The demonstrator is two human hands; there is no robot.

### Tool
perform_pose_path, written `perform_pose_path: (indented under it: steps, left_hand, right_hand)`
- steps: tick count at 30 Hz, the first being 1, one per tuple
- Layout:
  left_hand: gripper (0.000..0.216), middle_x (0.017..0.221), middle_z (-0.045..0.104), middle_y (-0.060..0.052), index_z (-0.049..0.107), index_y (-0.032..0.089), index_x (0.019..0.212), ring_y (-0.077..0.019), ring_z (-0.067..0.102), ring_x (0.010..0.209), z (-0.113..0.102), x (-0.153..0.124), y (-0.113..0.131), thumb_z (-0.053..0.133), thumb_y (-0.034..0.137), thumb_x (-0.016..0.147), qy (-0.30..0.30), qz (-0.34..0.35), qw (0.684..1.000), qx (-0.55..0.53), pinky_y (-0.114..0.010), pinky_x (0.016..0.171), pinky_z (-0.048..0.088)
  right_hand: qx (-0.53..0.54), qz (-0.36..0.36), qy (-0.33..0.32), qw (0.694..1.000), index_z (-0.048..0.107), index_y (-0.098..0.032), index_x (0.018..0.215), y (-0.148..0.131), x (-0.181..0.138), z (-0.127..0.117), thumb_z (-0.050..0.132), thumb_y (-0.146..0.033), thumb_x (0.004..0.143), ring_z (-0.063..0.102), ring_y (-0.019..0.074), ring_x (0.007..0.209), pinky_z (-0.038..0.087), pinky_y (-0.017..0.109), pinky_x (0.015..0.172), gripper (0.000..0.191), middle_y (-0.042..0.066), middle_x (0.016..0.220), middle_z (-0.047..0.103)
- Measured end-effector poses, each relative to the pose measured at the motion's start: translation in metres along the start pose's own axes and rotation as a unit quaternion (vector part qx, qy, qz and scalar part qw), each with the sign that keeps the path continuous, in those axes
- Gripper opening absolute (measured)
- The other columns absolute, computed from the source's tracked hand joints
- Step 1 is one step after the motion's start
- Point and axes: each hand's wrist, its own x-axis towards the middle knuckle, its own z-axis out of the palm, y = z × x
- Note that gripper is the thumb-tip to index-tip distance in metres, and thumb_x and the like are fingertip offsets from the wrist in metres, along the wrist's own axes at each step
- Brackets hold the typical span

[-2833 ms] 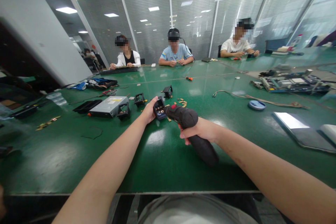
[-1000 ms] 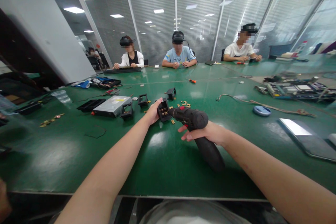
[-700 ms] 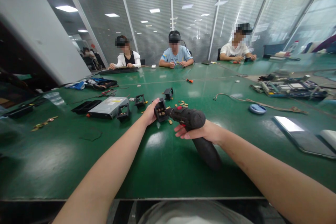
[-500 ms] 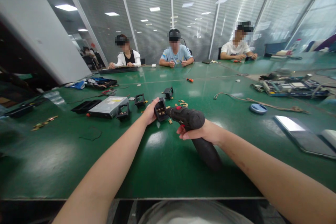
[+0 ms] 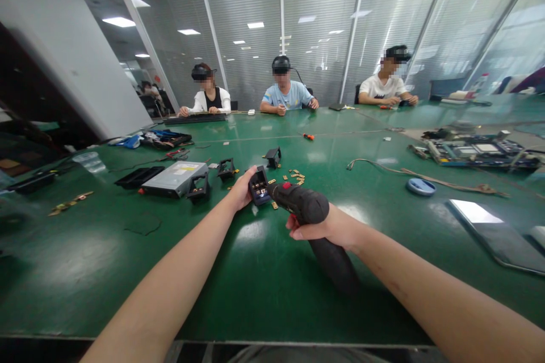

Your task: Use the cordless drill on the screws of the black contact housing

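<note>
**Both hands out over the table, driver tip on a small black block**

Well left of the hands, a silver drive case (image 5: 175, 176) lies flat on the green table (image 5: 106, 261), with a black bracket (image 5: 197, 188) touching its near corner.

The left arm comes in from the lower left, stretched long and nearly straight, with the forearm low over the table. The left hand (image 5: 239, 191) is at full reach, its fingers curled around the far side of a black block (image 5: 258, 186), which it grasps and holds tilted with the open face, showing brass contacts, turned toward the right hand.

An electric screwdriver (image 5: 303, 206) meets that face nose first. Its dark body slopes up and left, and its grip hangs down toward the table edge. The right hand (image 5: 331, 227) is clenched around the tool where body and grip join, thumb across the near side. The right forearm enters from the lower right corner, slightly raised, with the wrist straight.

Just beyond the two hands lie scattered small brass pieces (image 5: 296, 174). Well to the right of the right hand sits a blue round disc (image 5: 419, 186), and farther right a stack of circuit boards (image 5: 472, 150).
</note>
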Motion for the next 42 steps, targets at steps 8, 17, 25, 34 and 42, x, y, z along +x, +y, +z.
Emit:
perform_pose_path:
  steps: [8,17,25,34,42]
  left_hand:
    - [0.035,0.085,0.080,-0.011,0.073,0.015,0.113,-0.0247,0.077,0.066,0.001,-0.003,0.001,0.072,0.046,0.096,0.004,0.009,1.000,0.016,-0.036,0.073,0.064]
    - [0.033,0.082,0.080,-0.009,0.073,0.014,0.111,-0.0218,0.076,0.062,0.004,-0.006,0.003,0.072,0.044,0.096,0.019,0.012,1.000,0.015,-0.035,0.072,0.064]
    - [0.040,0.089,0.081,-0.012,0.075,0.014,0.110,-0.0256,0.079,0.070,-0.003,0.001,0.001,0.069,0.052,0.097,0.000,-0.009,0.999,0.032,-0.038,0.077,0.064]
    - [0.041,0.095,0.081,-0.013,0.072,0.017,0.115,-0.0262,0.080,0.079,-0.008,0.011,-0.003,0.075,0.050,0.092,0.000,0.010,1.000,0.022,-0.041,0.081,0.065]
    - [0.042,0.094,0.081,-0.011,0.071,0.017,0.119,-0.0248,0.079,0.076,-0.005,0.008,-0.003,0.080,0.046,0.090,0.013,0.015,1.000,0.012,-0.042,0.082,0.065]
  right_hand:
    - [-0.005,-0.008,-0.003,1.000,0.074,-0.016,0.083,-0.002,0.001,0.002,0.093,-0.023,0.057,0.064,0.0190,0.078,0.049,0.033,0.075,0.033,0.003,0.085,0.074]
    - [0.003,-0.022,-0.011,1.000,0.072,-0.016,0.084,-0.002,0.002,0.002,0.093,-0.021,0.059,0.064,0.0183,0.079,0.050,0.032,0.075,0.033,0.003,0.085,0.074]
    - [0.051,-0.016,-0.012,0.999,0.076,-0.016,0.102,-0.001,0.003,-0.002,0.095,-0.018,0.056,0.066,0.0176,0.077,0.053,0.032,0.075,0.049,0.003,0.086,0.076]
    - [0.123,0.025,-0.011,0.992,0.067,-0.016,0.136,-0.011,0.000,-0.023,0.091,-0.014,0.061,0.076,0.0203,0.079,0.061,0.035,0.079,0.079,0.006,0.092,0.080]
    - [0.077,0.015,0.011,0.997,0.068,-0.020,0.134,-0.005,0.001,-0.035,0.095,-0.014,0.061,0.079,0.0247,0.096,0.060,0.042,0.093,0.078,0.006,0.100,0.083]
